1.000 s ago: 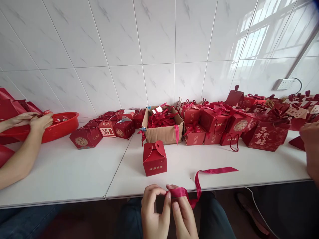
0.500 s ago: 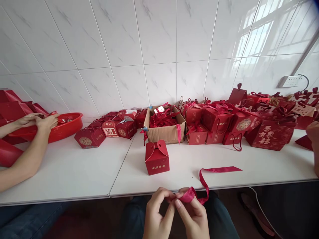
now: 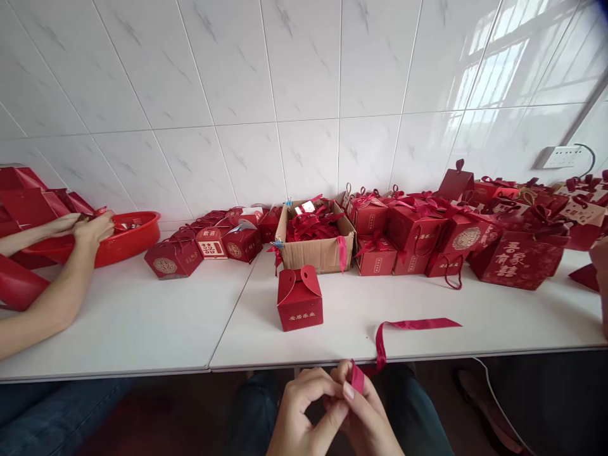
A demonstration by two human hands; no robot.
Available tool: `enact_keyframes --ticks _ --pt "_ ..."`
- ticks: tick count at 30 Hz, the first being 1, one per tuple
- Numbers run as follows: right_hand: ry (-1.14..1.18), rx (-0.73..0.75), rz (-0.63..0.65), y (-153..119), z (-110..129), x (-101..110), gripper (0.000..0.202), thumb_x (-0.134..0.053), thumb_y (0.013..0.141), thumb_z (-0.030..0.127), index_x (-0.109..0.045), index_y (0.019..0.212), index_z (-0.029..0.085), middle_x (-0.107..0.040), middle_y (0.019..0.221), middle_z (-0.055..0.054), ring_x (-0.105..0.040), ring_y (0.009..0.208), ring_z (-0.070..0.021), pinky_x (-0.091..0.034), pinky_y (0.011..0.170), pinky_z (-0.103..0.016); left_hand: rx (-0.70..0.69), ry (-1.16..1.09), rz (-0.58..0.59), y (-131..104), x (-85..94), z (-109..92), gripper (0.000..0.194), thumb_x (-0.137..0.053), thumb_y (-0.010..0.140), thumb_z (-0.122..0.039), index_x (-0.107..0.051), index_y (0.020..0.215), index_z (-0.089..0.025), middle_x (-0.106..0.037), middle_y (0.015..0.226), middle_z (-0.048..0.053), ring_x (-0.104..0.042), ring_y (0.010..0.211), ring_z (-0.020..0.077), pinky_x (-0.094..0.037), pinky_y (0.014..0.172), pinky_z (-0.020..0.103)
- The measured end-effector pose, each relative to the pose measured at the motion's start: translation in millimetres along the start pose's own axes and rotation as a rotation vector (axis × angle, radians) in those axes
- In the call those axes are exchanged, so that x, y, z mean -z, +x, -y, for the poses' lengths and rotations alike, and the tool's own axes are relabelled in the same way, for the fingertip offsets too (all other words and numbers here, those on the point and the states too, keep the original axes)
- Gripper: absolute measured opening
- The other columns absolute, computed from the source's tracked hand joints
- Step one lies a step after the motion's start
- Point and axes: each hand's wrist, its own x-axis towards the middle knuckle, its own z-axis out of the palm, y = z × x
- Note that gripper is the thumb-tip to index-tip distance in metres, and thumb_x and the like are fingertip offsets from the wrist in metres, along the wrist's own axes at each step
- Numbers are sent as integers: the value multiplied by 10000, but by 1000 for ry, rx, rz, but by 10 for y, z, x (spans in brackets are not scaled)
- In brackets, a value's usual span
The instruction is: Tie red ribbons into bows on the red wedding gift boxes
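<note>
Both hands pinch one end of the ribbon below the table edge.

We see the left hand and right hand pressed close together over the lap, fingertips pinching a folded end of the ribbon. From there the ribbon climbs up and right over the table rim, its long free end lying left to right on the top, nearer our right hand. The box stands ahead of the hands, slightly left, apart from the ribbon. Against the frame a second ago, the hands sit lower and the loop between them is folded smaller; the free end has not shifted. A co-worker's hands work at the red basin, far left.
</note>
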Motion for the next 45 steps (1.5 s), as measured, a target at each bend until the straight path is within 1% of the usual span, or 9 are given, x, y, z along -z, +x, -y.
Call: enact_keyframes --ticks 9,12,16,18,20,25,28,37,45 --pt "-577 246 202 204 653 -25 336 -566 903 393 -517 645 183 -441 625 11 -399 582 -105 -327 564 -259 -63 76 -79 113 169 -119 144 -612 861 -285 -685 774 -197 -655 678 16 -623 650 144 -494 628 233" --pt "-674 395 75 425 933 -127 359 -558 907 400 -533 622 183 -470 622 5 -442 603 -114 -357 591 -263 -167 209 -158 225 318 -194 123 -586 875 -226 -670 787 -210 -647 712 4 -622 686 137 -490 650 231" --pt "-788 544 -182 898 1167 -286 418 -571 870 494 -502 587 194 -456 606 7 -443 609 -125 -370 597 -267 -319 412 -445 599 589 -195 108 -574 866 -226 -673 825 -217 -641 906 42 -615 906 183 -488 830 303" --pt "-884 504 -209 1149 1175 -345 474 -546 856 555 -454 548 206 -390 535 22 -385 539 -120 -329 532 -269 -287 491 -504 847 692 -145 151 -552 863 -260 -692 894 -214 -641 1043 73 -582 1061 227 -442 971 380" --pt "-921 482 -209 1364 1110 -371 504 -537 839 591 -415 521 219 -337 488 34 -345 495 -117 -293 491 -270 -146 521 -442 1068 741 -76 202 -514 858 -258 -687 947 -207 -619 1185 89 -538 1175 249 -398 1046 424" --pt "-994 465 -202 1645 872 -320 508 -547 812 591 -358 501 236 -311 460 48 -290 453 -107 -242 458 -274 -11 549 -356 1306 702 57 243 -513 797 -209 -664 986 -188 -600 1267 127 -523 1229 313 -397 1038 523" --pt "-1039 472 -212 1663 830 -278 513 -549 809 563 -315 487 239 -300 450 52 -260 446 -104 -214 460 -281 13 562 -329 1305 675 73 243 -523 808 -260 -650 1003 -191 -613 1233 129 -529 1215 316 -411 1021 516" --pt "-1120 475 -177 1562 852 -280 426 -540 817 541 -499 550 212 -513 526 3 -474 526 -143 -355 531 -280 49 553 -335 1358 639 70 175 -538 808 -294 -666 901 -218 -631 1174 106 -525 1191 341 -395 1003 548" --pt "-1140 388 -204 1526 855 -223 479 -562 797 574 -492 499 206 -505 480 9 -424 466 -119 -315 468 -262 -6 475 -362 1424 558 45 79 -546 780 -240 -607 747 -201 -634 1084 106 -559 1123 278 -413 997 468"
